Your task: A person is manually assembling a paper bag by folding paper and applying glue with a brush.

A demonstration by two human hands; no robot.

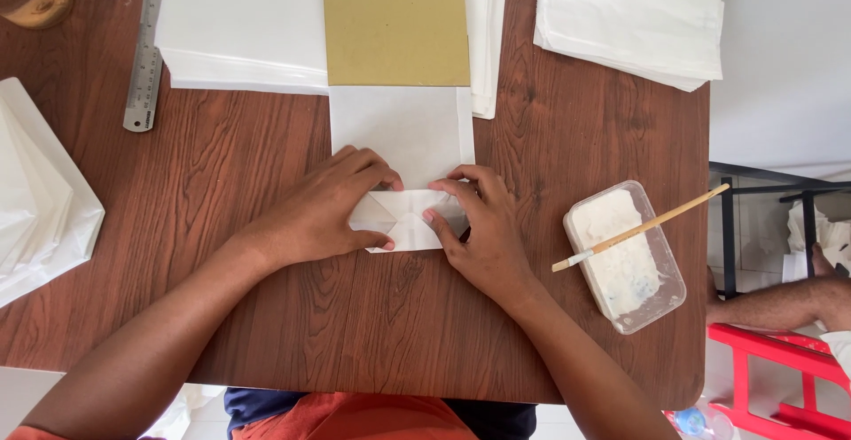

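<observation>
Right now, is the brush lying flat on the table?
No: the brush rests across the rim of the plastic tub of white paste, off the table.

White paper bag [403,152] lying flat, bottom end folded up into diamond-shaped flaps [403,218], pinned right between the left hand [324,214] and right hand [483,227], fingertips on it.

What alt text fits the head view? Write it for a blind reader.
Seen from above, the left hand and right hand press folds into a white paper sheet on a brown wooden table. A tan cardboard rectangle covers its far end; a clear tub of white paste sits right.
</observation>
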